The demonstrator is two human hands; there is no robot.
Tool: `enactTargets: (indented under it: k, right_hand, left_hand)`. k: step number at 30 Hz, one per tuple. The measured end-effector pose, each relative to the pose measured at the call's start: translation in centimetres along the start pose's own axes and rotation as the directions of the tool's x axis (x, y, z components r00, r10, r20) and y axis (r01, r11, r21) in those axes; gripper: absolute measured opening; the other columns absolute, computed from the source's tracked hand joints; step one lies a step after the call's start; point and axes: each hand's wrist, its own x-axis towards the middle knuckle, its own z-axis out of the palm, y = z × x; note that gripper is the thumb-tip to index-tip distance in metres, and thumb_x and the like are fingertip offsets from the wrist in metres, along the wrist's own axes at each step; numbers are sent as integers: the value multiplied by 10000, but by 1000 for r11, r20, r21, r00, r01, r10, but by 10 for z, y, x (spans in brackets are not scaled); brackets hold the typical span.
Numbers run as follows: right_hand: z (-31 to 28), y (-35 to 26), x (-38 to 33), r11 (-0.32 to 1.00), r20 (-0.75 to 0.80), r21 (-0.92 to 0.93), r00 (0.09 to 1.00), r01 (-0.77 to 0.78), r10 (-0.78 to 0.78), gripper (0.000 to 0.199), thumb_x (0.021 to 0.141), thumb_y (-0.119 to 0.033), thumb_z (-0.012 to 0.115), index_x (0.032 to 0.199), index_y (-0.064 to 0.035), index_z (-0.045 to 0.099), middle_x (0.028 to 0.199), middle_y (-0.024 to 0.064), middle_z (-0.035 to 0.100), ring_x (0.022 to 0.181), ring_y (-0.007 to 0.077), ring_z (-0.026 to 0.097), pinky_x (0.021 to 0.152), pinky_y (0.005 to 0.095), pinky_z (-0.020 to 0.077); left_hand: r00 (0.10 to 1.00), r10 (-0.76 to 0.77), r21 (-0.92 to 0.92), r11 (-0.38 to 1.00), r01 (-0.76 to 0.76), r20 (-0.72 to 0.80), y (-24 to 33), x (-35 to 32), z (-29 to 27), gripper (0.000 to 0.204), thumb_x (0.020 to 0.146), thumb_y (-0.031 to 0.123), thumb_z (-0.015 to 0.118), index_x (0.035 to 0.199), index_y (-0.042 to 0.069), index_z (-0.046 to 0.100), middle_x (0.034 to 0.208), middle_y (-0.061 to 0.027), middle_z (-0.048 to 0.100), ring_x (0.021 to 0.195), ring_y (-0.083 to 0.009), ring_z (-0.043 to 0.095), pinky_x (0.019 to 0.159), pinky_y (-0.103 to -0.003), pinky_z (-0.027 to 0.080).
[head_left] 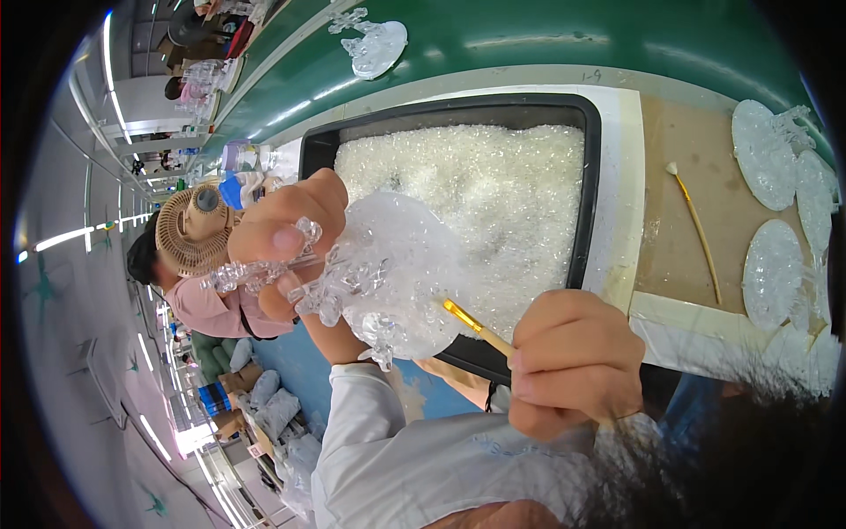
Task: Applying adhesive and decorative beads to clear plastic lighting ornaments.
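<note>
The black rectangular plastic tray (pixel 592 176) heaped with clear glittering bits fills the middle of the bench, its raised rim barring a low sweep from either side, and the clear frosted plastic ornament (pixel 401 273) held up in the left hand (pixel 286 229) hangs over its near left corner, with the yellow-tipped wooden brush (pixel 471 324) in the right hand (pixel 573 361) touching the ornament's lower right edge. Right of the tray a bare strip of brown board (pixel 679 220) gives passage, narrowed by a thin wooden stick (pixel 698 225) lying lengthwise and by clear round plastic discs (pixel 771 212) along the far right. Behind the tray the green conveyor belt (pixel 546 35) lies open except for one clear ornament (pixel 374 44) at its far left.
</note>
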Motion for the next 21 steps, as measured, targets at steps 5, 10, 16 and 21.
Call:
enactTargets:
  k: [5,10,16,21]
  right_hand:
    - [3,3,-1,997,3,-16,997,73,-73,128,668,-10,698,747,-18,597,723,107,611,485,208,548,375,273,407]
    - [-1,0,1,997,81,20,994,78,-79,133,655,-4,693,751,-15,602,717,106,606,468,208,538,375,279,415]
    - [4,2,1,995,-11,26,995,101,-100,123,643,5,688,723,-10,596,702,108,605,467,204,538,375,277,410]
    - [4,2,-1,997,-69,31,995,74,-71,94,662,1,670,726,-9,602,723,113,614,474,208,545,387,289,423]
  left_hand:
    - [995,88,1,996,-88,-39,-6,-7,1,386,881,203,522,1225,29,502,746,-88,522,546,-171,444,521,-356,309]
    - [996,90,15,996,-90,-9,-4,-6,0,352,884,208,527,1186,29,502,763,-94,527,546,-178,455,521,-363,323]
    - [996,74,8,997,-75,57,1,-3,-3,347,886,196,526,1190,30,511,791,-115,538,558,-194,473,525,-374,340]
    - [994,85,-23,996,-84,61,-2,-3,-2,357,885,179,528,1209,27,527,818,-130,554,572,-201,482,533,-378,353]
